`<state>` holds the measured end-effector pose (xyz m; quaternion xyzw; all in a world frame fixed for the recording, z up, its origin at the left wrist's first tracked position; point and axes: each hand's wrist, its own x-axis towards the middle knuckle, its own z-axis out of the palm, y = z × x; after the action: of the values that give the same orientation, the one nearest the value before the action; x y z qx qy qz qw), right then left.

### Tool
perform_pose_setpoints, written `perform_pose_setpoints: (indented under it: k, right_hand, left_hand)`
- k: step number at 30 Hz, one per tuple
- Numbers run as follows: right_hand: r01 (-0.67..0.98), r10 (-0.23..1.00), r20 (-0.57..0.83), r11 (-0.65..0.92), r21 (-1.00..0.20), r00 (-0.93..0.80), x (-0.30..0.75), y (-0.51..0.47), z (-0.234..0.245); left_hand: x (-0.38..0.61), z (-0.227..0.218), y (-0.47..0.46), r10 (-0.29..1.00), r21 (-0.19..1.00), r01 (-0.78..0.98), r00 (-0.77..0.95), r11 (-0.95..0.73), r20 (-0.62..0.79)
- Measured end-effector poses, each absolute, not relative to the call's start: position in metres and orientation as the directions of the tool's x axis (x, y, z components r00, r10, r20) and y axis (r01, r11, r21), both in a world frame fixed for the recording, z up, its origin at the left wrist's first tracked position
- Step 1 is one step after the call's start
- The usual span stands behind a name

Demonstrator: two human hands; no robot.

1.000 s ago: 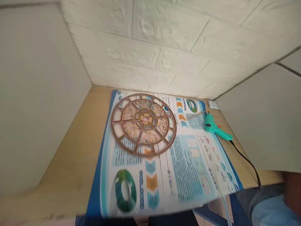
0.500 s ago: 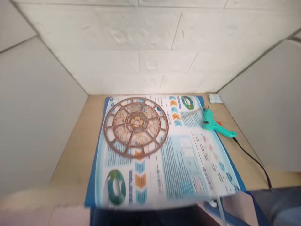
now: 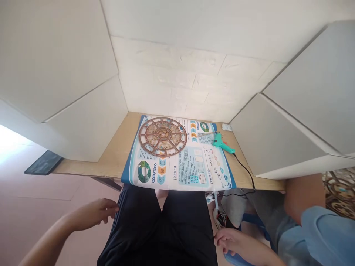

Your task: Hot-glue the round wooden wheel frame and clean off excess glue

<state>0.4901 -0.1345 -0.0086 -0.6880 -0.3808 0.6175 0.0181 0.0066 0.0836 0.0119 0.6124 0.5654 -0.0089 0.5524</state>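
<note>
Standing beyond the fingers of the person's left hand [image 3: 95, 214] and right hand [image 3: 235, 243], a wooden table [image 3: 80, 167] bore a printed sheet [image 3: 172, 178]. Upon it, ahead and to the right of the left fingers, lay a round brown lattice [image 3: 163, 134], apparently light and stiff, its thin scrollwork likely fragile, making the outer rim the safer grip. Sheet stretched from that rim back toward the fingers, leaving room for moving before the near edge. Ahead of the right fingers lay a green glue gun [image 3: 223, 144]. Both hands' fingers hung loosely bent, pinching nothing visible.
</note>
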Motion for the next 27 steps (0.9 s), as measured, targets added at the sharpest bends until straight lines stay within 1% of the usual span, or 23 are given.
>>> perform_pose_setpoints:
  k: [1, 2, 3, 4, 5, 6, 7, 8, 9, 12, 14, 16, 19, 22, 23, 24, 25, 26, 27]
  right_hand:
    - [0.433, 0.623, -0.76, -0.642, -0.632, -0.185, 0.495, -0.129, 0.016]
    - [0.385, 0.668, -0.692, -0.584, -0.715, -0.271, 0.498, -0.119, 0.04]
    - [0.361, 0.719, -0.63, -0.527, -0.769, -0.292, 0.5, -0.104, 0.063]
    - [0.377, 0.759, -0.585, -0.472, -0.797, -0.285, 0.499, -0.084, 0.085]
    - [0.422, 0.798, -0.544, -0.413, -0.807, -0.258, 0.497, -0.061, 0.102]
    - [0.476, 0.839, -0.504, -0.364, -0.8, -0.205, 0.494, -0.035, 0.116]
    - [0.533, 0.884, -0.445, -0.308, -0.788, -0.147, 0.489, -0.008, 0.126]
    - [0.564, 0.921, -0.377, -0.262, -0.783, -0.096, 0.483, 0.02, 0.131]
    - [0.574, 0.938, -0.345, -0.262, -0.776, -0.038, 0.476, 0.048, 0.132]
    - [0.599, 0.921, -0.375, -0.36, -0.716, 0.105, 0.459, 0.123, 0.12]
    - [0.626, 0.908, -0.376, -0.405, -0.666, 0.187, 0.452, 0.161, 0.105]
    - [0.64, 0.901, -0.364, -0.427, -0.639, 0.237, 0.45, 0.188, 0.091]
    - [0.626, 0.909, -0.335, -0.414, -0.661, 0.247, 0.451, 0.213, 0.074]
    - [0.57, 0.938, -0.271, -0.347, -0.744, 0.217, 0.452, 0.226, 0.061]
    - [0.544, 0.949, -0.235, -0.313, -0.779, 0.211, 0.452, 0.229, 0.058]
    - [0.515, 0.958, -0.194, -0.277, -0.811, 0.209, 0.452, 0.231, 0.054]
    - [0.487, 0.965, -0.155, -0.242, -0.839, 0.212, 0.451, 0.234, 0.05]
    - [0.461, 0.969, -0.122, -0.211, -0.862, 0.214, 0.451, 0.236, 0.047]
    - [0.438, 0.971, -0.098, -0.187, -0.879, 0.217, 0.451, 0.237, 0.044]
  left_hand:
    - [0.006, 0.03, 0.09, 0.574, 0.675, 0.705, 0.465, 0.22, -0.673]
    - [0.008, 0.048, 0.1, 0.557, 0.712, 0.683, 0.531, 0.165, -0.639]
    - [0.014, 0.064, 0.113, 0.595, 0.746, 0.659, 0.564, 0.093, -0.572]
    - [0.023, 0.076, 0.128, 0.644, 0.761, 0.649, 0.578, 0.011, -0.502]
    - [0.036, 0.084, 0.145, 0.737, 0.738, 0.671, 0.535, -0.073, -0.414]
    - [0.051, 0.088, 0.162, 0.833, 0.688, 0.708, 0.472, -0.162, -0.288]
    - [0.068, 0.088, 0.18, 0.914, 0.631, 0.748, 0.377, -0.206, -0.148]
    - [0.084, 0.085, 0.198, 0.954, 0.59, 0.778, 0.298, -0.215, -0.044]
    - [0.099, 0.079, 0.214, 0.965, 0.568, 0.795, 0.262, -0.213, -0.004]
    - [0.134, 0.061, 0.255, 0.983, 0.541, 0.821, 0.173, -0.182, 0.067]
    - [0.146, 0.05, 0.274, 0.99, 0.557, 0.819, 0.115, -0.14, 0.079]
    - [0.154, 0.042, 0.287, 0.994, 0.597, 0.795, 0.071, -0.107, 0.083]
    - [0.163, 0.036, 0.297, 0.996, 0.686, 0.725, 0.001, -0.06, 0.086]
    - [0.172, 0.038, 0.304, 0.992, 0.795, 0.602, -0.036, -0.074, 0.12]
    - [0.175, 0.041, 0.308, 0.991, 0.841, 0.532, -0.033, -0.095, 0.132]
    - [0.179, 0.044, 0.311, 0.992, 0.9, 0.424, -0.024, -0.105, 0.127]
    - [0.184, 0.048, 0.315, 0.995, 0.96, 0.263, -0.001, -0.092, 0.095]
    - [0.188, 0.052, 0.319, 0.998, 0.998, 0.042, 0.043, -0.037, 0.036]
    - [0.192, 0.055, 0.322, 0.995, 0.985, -0.166, 0.101, 0.045, -0.028]
